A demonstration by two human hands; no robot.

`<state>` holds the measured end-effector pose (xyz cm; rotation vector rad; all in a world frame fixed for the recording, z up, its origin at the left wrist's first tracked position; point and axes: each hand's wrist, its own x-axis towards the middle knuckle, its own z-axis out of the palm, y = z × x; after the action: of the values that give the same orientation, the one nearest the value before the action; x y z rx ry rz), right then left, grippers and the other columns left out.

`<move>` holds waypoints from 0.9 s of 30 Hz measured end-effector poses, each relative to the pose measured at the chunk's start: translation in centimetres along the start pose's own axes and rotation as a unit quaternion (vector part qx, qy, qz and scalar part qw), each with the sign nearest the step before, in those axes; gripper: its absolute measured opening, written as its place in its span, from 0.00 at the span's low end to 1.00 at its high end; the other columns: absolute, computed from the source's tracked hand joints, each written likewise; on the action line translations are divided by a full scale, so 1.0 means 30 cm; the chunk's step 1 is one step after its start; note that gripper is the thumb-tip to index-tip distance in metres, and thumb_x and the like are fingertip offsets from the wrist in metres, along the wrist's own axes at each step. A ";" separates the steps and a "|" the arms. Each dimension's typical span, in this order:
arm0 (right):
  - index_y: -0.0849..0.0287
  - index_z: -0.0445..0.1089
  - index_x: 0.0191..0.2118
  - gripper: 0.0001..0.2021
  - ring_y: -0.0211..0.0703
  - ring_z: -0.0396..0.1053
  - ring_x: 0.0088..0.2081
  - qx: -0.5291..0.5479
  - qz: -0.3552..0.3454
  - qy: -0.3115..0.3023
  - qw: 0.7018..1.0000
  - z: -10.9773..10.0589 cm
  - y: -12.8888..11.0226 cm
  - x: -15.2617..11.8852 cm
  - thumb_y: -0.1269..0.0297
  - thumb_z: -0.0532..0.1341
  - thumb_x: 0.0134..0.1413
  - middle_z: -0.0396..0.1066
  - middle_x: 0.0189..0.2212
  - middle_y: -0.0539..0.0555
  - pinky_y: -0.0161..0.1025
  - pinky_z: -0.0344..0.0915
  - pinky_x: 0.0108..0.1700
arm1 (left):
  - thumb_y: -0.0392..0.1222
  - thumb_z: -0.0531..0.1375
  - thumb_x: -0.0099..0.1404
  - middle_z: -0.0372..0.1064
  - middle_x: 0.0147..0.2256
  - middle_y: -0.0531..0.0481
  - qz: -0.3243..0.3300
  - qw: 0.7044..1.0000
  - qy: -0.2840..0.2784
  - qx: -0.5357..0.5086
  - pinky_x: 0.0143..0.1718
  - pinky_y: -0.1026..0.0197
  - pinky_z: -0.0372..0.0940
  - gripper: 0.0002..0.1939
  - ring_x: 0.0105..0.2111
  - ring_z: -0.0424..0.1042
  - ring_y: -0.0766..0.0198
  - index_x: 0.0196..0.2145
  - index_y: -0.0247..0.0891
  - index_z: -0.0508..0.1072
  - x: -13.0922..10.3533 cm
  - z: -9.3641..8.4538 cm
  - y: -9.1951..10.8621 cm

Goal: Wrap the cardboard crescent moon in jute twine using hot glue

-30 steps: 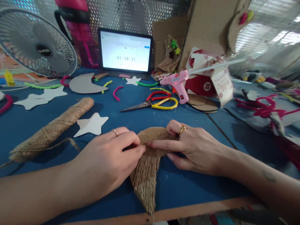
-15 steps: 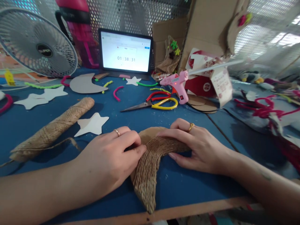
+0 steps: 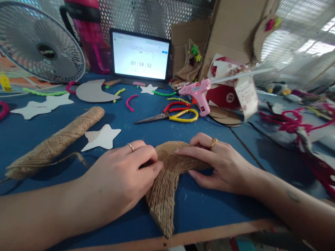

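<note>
A cardboard crescent moon [image 3: 165,195], largely covered in rows of jute twine, lies near the table's front edge. Bare cardboard shows along its upper outer rim. My left hand [image 3: 125,170] grips that outer edge, thumb and fingers pinched together at the twine. My right hand [image 3: 217,160] holds the crescent's right arm, fingers on top and thumb below; its right tip is hidden under that hand. To the left lies a roll of jute twine [image 3: 57,141], with a loose strand trailing toward my left forearm. A white paper star [image 3: 103,136] sits just beyond my left hand.
Scissors [image 3: 180,115] with red and yellow handles lie beyond the crescent, beside a pink glue gun [image 3: 200,97] whose cord runs right. Behind are a tablet [image 3: 140,55], a pink bottle [image 3: 90,42] and a fan [image 3: 43,45]. Pink pipe cleaners [image 3: 295,120] lie at right.
Both hands keep the same hold on the crescent, which has not visibly moved. The view has shifted slightly, and the tablet's timer has advanced by one second.
</note>
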<state>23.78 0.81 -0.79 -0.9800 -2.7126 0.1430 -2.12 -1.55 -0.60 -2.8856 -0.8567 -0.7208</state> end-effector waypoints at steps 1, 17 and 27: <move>0.51 0.64 0.53 0.19 0.39 0.65 0.33 -0.005 0.000 -0.001 1.000 0.000 -0.002 0.000 0.62 0.57 0.54 0.62 0.39 0.54 0.39 0.66 0.35 | 0.30 0.51 0.66 0.65 0.31 0.47 -0.001 1.000 0.001 0.001 0.28 0.60 0.61 0.11 0.30 0.62 0.62 0.33 0.32 0.73 0.001 0.001 0.000; 0.56 0.65 0.51 0.19 0.40 0.67 0.35 0.001 -0.004 0.068 0.998 -0.002 0.013 -0.021 0.60 0.60 0.52 0.64 0.38 0.55 0.39 0.68 0.36 | 0.32 0.52 0.67 0.65 0.32 0.47 -0.002 1.000 -0.002 0.000 0.28 0.58 0.65 0.10 0.30 0.64 0.61 0.32 0.33 0.72 0.000 0.003 0.001; 0.55 0.65 0.52 0.21 0.40 0.67 0.34 0.010 0.003 0.051 0.999 0.002 0.014 -0.018 0.60 0.60 0.52 0.63 0.39 0.55 0.39 0.68 0.36 | 0.31 0.51 0.67 0.65 0.31 0.47 0.002 1.000 0.000 0.000 0.27 0.58 0.66 0.11 0.30 0.64 0.61 0.32 0.33 0.73 -0.003 0.003 0.003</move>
<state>24.43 0.79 -1.03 -0.9618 -2.6121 0.1188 -2.09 -1.65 -0.70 -2.8860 -0.8518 -0.7217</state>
